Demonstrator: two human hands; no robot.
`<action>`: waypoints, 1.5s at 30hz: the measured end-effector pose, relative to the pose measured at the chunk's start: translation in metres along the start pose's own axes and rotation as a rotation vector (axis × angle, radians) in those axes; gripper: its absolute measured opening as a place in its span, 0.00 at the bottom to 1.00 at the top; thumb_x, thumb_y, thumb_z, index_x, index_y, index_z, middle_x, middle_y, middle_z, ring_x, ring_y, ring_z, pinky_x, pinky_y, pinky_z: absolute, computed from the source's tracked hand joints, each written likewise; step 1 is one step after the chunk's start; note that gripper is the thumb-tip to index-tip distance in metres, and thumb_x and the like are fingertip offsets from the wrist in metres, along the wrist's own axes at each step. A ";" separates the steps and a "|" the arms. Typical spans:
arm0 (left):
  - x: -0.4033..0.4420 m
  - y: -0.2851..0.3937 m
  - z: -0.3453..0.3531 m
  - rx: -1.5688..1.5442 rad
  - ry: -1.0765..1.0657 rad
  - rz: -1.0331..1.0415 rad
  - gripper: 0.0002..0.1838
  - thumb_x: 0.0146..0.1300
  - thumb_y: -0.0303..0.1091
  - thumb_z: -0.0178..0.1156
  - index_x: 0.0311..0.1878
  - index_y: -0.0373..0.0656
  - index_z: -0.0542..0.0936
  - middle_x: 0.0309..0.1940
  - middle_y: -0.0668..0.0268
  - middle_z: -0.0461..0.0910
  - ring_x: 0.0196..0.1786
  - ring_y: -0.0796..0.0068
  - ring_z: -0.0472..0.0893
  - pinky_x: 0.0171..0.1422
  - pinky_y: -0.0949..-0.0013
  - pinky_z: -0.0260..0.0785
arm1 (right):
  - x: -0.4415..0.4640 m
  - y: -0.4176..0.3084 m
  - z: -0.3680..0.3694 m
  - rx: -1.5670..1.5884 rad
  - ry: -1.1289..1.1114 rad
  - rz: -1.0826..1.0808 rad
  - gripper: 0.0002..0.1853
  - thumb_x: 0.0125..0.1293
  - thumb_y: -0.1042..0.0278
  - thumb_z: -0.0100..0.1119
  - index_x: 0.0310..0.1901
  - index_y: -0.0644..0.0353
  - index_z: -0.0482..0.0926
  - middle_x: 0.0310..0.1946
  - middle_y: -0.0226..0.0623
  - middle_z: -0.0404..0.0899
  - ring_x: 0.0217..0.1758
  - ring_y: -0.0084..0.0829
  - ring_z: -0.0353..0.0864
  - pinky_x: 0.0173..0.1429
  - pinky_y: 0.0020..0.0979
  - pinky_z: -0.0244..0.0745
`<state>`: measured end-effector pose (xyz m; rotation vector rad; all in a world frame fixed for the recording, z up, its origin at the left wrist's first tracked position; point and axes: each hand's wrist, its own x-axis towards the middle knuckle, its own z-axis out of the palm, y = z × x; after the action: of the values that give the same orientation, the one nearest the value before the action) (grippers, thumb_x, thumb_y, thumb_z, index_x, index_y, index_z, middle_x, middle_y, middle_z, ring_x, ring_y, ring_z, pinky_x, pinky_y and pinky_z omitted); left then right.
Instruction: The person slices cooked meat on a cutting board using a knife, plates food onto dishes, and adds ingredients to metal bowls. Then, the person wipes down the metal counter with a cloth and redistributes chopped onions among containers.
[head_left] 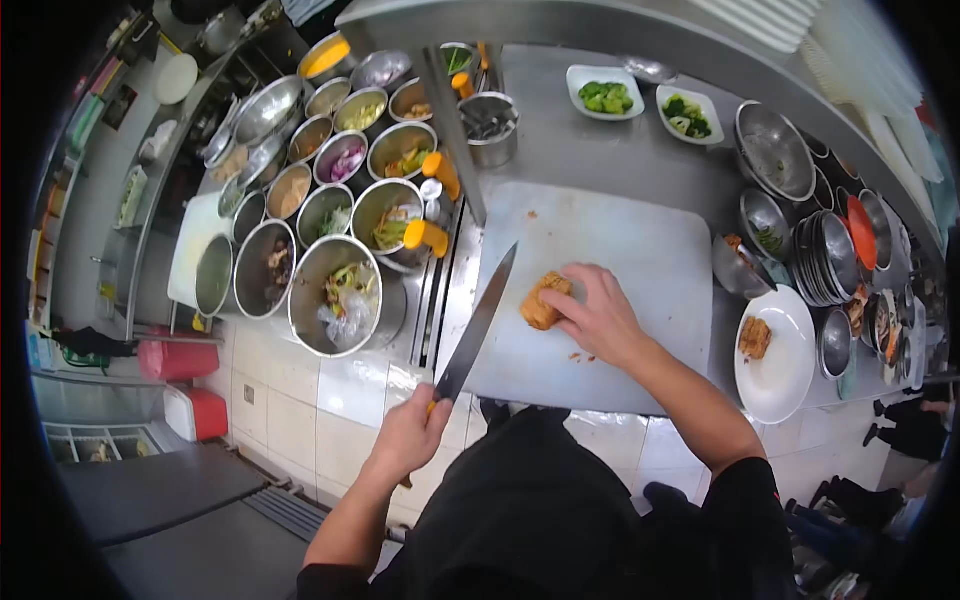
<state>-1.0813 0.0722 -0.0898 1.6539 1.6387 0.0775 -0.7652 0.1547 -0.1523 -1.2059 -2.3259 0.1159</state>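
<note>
My left hand is closed round the handle of a long kitchen knife. The blade points up and away, over the left edge of a white cutting board. On that board lies a golden-brown fried piece of food, its exact kind unclear. My right hand grips it from the right, with thumb and fingers on its side and top. The blade is left of the food, apart from it. Small brown crumbs lie below the food.
Left of the board stand several metal pots of cut vegetables. To the right, a white oval plate holds another fried piece, near stacked metal bowls. Behind are two dishes of greens. A steel post rises at the board's far left.
</note>
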 end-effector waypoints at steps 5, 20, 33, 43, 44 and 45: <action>0.028 -0.001 0.001 0.222 -0.029 0.109 0.11 0.70 0.36 0.52 0.44 0.37 0.69 0.29 0.43 0.80 0.35 0.36 0.80 0.43 0.42 0.71 | -0.024 -0.021 0.004 0.460 0.057 0.241 0.24 0.52 0.74 0.70 0.53 0.60 0.77 0.56 0.42 0.69 0.57 0.45 0.73 0.57 0.38 0.75; -0.014 0.100 -0.057 0.599 -0.205 0.136 0.09 0.69 0.33 0.51 0.43 0.35 0.68 0.26 0.45 0.80 0.32 0.41 0.81 0.40 0.44 0.73 | -0.011 -0.013 0.010 0.438 0.113 0.386 0.18 0.52 0.64 0.71 0.42 0.59 0.77 0.45 0.39 0.68 0.45 0.40 0.77 0.49 0.38 0.77; 0.011 0.141 -0.038 0.678 -0.344 -0.017 0.13 0.68 0.33 0.49 0.51 0.35 0.68 0.32 0.43 0.83 0.43 0.43 0.84 0.49 0.47 0.75 | -0.012 -0.007 0.014 0.523 0.135 0.374 0.17 0.49 0.68 0.71 0.39 0.61 0.77 0.43 0.40 0.69 0.46 0.39 0.76 0.50 0.36 0.76; 0.011 0.114 -0.015 0.653 -0.222 0.033 0.13 0.67 0.33 0.48 0.51 0.37 0.66 0.30 0.45 0.83 0.37 0.41 0.83 0.43 0.43 0.74 | -0.012 -0.006 0.024 0.534 0.184 0.364 0.16 0.48 0.68 0.72 0.38 0.61 0.77 0.44 0.40 0.70 0.46 0.38 0.75 0.48 0.34 0.76; 0.002 0.107 -0.014 0.662 -0.253 -0.002 0.13 0.67 0.33 0.48 0.51 0.37 0.66 0.31 0.45 0.83 0.38 0.41 0.83 0.44 0.43 0.75 | -0.013 -0.006 0.023 0.535 0.187 0.372 0.17 0.48 0.68 0.72 0.38 0.61 0.77 0.43 0.40 0.70 0.46 0.38 0.75 0.47 0.35 0.76; -0.004 0.100 -0.011 0.671 -0.282 -0.035 0.13 0.68 0.33 0.48 0.52 0.38 0.66 0.31 0.45 0.83 0.38 0.41 0.84 0.46 0.44 0.75 | -0.014 -0.005 0.023 0.532 0.190 0.379 0.17 0.48 0.68 0.72 0.38 0.60 0.77 0.43 0.40 0.70 0.46 0.38 0.75 0.47 0.35 0.76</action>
<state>-1.0063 0.0892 -0.0249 1.9993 1.5578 -0.7651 -0.7737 0.1446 -0.1763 -1.2856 -1.7228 0.6748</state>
